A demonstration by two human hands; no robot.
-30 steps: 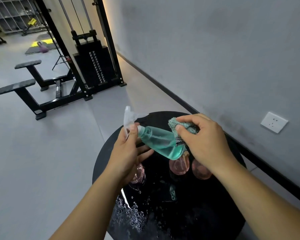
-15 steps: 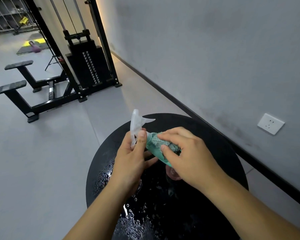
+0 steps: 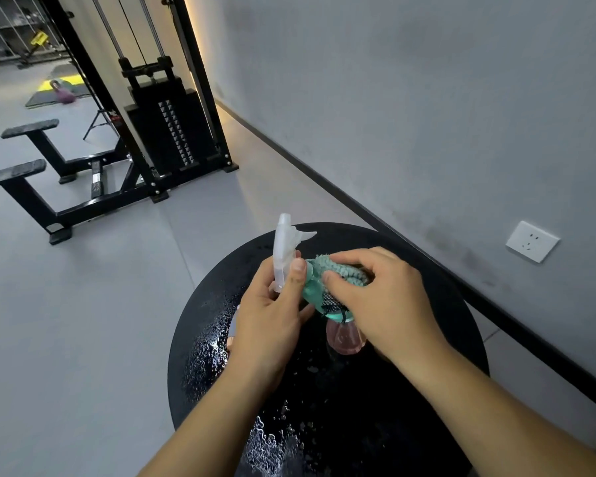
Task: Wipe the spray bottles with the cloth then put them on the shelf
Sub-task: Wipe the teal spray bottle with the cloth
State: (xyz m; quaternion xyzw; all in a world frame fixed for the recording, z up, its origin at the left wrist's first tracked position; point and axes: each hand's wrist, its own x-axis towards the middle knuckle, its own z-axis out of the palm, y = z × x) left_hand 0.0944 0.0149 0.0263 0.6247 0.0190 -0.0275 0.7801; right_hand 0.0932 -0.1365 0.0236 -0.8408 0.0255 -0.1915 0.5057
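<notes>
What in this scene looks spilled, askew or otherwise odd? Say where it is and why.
Water droplets are scattered over the round black table, thickest along its left and near edges. The surface is wet right where the pink bottle stands, so wiped bottles set down there could get wet again.

Held above round black table [image 3: 437, 304], wet with droplets: teal spray bottle [image 3: 315, 294], gripped at white trigger head [image 3: 284, 251] by left hand [image 3: 272, 315]. Teal cloth [image 3: 341, 271] pressed onto bottle body under right hand [image 3: 386, 301]. Pink bottle [image 3: 344, 339] on table, just below right hand.
</notes>
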